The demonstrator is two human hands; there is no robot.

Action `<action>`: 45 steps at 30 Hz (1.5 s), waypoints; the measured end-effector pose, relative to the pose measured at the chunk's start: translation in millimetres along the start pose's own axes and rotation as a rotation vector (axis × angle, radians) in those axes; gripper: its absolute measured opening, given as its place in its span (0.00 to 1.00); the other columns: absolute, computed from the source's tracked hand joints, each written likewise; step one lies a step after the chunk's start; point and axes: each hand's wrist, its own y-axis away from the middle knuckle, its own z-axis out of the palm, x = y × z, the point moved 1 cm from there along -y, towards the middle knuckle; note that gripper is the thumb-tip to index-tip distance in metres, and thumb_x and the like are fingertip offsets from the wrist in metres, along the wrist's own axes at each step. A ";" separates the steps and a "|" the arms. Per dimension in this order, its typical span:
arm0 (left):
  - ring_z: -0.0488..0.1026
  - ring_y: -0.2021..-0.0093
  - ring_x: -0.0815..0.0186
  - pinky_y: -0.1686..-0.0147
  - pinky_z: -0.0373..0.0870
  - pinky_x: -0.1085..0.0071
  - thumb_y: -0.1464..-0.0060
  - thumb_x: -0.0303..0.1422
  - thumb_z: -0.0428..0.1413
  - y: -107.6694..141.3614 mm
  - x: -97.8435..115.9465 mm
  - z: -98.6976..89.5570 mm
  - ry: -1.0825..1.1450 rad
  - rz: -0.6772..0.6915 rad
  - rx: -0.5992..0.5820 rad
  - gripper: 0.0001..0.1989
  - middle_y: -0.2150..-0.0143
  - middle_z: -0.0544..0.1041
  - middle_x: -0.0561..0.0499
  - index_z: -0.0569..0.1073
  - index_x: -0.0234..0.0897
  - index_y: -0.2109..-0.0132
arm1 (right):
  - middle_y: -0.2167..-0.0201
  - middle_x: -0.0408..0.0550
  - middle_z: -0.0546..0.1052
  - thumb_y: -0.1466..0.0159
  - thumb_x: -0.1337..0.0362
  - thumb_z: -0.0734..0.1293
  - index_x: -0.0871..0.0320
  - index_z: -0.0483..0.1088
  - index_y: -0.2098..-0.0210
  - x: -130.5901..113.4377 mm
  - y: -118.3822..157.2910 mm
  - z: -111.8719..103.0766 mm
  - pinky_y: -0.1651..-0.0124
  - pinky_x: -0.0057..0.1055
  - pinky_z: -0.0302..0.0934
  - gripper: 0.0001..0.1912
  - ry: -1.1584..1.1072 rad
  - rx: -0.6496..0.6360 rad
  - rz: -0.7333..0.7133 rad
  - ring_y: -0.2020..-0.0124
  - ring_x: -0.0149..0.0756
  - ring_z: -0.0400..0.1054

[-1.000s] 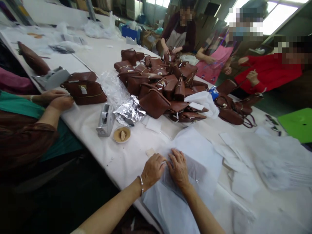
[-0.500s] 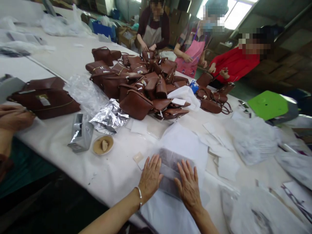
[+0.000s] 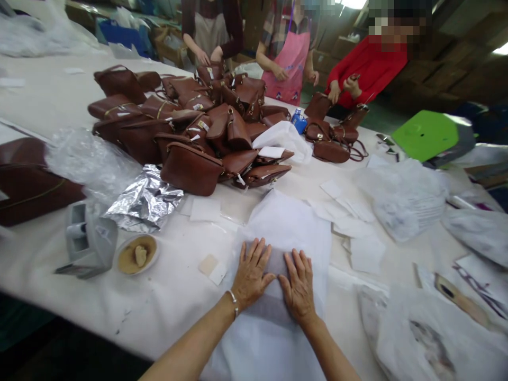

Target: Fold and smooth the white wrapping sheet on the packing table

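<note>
My left hand (image 3: pixel 253 275) lies flat, fingers spread, on a white, partly see-through wrapping sheet (image 3: pixel 278 227). Beside it my right hand (image 3: pixel 297 286) rests palm down on the same sheet, its fingers stretched out. Under both palms, a flat greyish-brown piece (image 3: pixel 273 308) shows through the thin white layer; I cannot make out what it is. Left of my left hand lie small paper cards (image 3: pixel 212 268). A bowl of tan paste (image 3: pixel 137 254) stands further left, next to a grey tape dispenser (image 3: pixel 89 238) and crumpled silver foil (image 3: pixel 146 198).
A heap of brown handbags (image 3: pixel 192 166) covers the table's middle. Clear plastic (image 3: pixel 95 159) lies left of it. White cards (image 3: pixel 361 248) and filled plastic bags (image 3: pixel 408 196) are at right, near a green panel (image 3: pixel 426 135). Three people stand across the table.
My view has shifted to the right and down. Both hands stay flat on the wrapping sheet, their thumbs now closer together. The co-worker's hands at the far left have left the view.
</note>
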 end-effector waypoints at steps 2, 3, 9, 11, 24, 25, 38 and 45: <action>0.36 0.29 0.53 0.33 0.37 0.45 0.35 0.47 0.43 2.1 0.0 1.4 0.031 0.014 0.005 0.33 0.28 0.44 0.44 0.45 0.37 0.30 | 0.32 0.52 0.50 0.32 0.58 0.58 0.52 0.46 0.32 -0.4 2.2 5.3 0.33 0.61 0.40 0.31 -0.037 0.009 0.022 0.31 0.53 0.39; 0.36 0.29 0.53 0.33 0.37 0.45 0.35 0.46 0.43 2.2 0.0 1.8 0.049 0.021 0.006 0.32 0.29 0.44 0.44 0.45 0.38 0.30 | 0.32 0.51 0.51 0.32 0.57 0.58 0.51 0.46 0.32 -0.6 2.0 6.4 0.33 0.61 0.40 0.31 -0.050 0.012 0.030 0.31 0.53 0.39; 0.36 0.29 0.56 0.32 0.45 0.50 0.34 0.42 0.40 2.5 -8.7 -0.4 0.252 -0.160 0.104 0.30 0.28 0.40 0.42 0.42 0.38 0.30 | 0.32 0.51 0.52 0.31 0.59 0.57 0.51 0.49 0.33 1.9 -0.4 -14.5 0.33 0.58 0.42 0.28 -0.166 0.005 0.058 0.31 0.48 0.42; 0.36 0.29 0.59 0.32 0.47 0.53 0.33 0.41 0.38 7.6 -13.6 -2.7 0.357 -0.281 0.111 0.29 0.28 0.39 0.43 0.41 0.37 0.30 | 0.33 0.51 0.54 0.31 0.57 0.56 0.53 0.52 0.35 4.9 10.1 -25.6 0.32 0.54 0.44 0.26 -0.241 0.105 0.195 0.32 0.46 0.45; 0.47 0.30 0.60 0.31 0.43 0.60 0.39 0.47 0.38 9.8 -29.5 4.2 0.767 -0.647 0.017 0.35 0.31 0.52 0.38 0.51 0.26 0.33 | 0.61 0.55 0.77 0.44 0.32 0.54 0.58 0.70 0.65 11.8 31.9 -9.8 0.49 0.41 0.61 0.36 -0.607 -0.142 0.891 0.55 0.50 0.69; 0.49 0.31 0.59 0.31 0.45 0.60 0.39 0.47 0.39 8.1 -32.7 5.2 0.783 -0.658 0.030 0.35 0.32 0.55 0.37 0.54 0.26 0.34 | 0.66 0.52 0.76 0.44 0.32 0.54 0.58 0.69 0.69 12.1 28.6 -14.7 0.53 0.40 0.62 0.34 -0.614 -0.167 0.872 0.60 0.48 0.69; 0.57 0.35 0.59 0.33 0.48 0.59 0.41 0.48 0.42 -0.9 -35.3 -48.5 0.958 -0.550 0.206 0.32 0.36 0.62 0.39 0.60 0.30 0.38 | 0.35 0.51 0.58 0.51 0.45 0.71 0.56 0.75 0.54 -9.5 11.4 -58.9 0.33 0.43 0.47 0.30 -0.838 0.116 0.821 0.35 0.51 0.51; 0.65 0.40 0.56 0.38 0.59 0.61 0.44 0.51 0.47 1.2 -15.3 -101.2 0.918 -0.536 0.103 0.32 0.40 0.68 0.40 0.64 0.31 0.41 | 0.52 0.53 0.76 0.50 0.51 0.74 0.59 0.68 0.49 -16.5 8.5 -90.9 0.47 0.43 0.63 0.33 -1.339 -0.018 0.730 0.50 0.49 0.69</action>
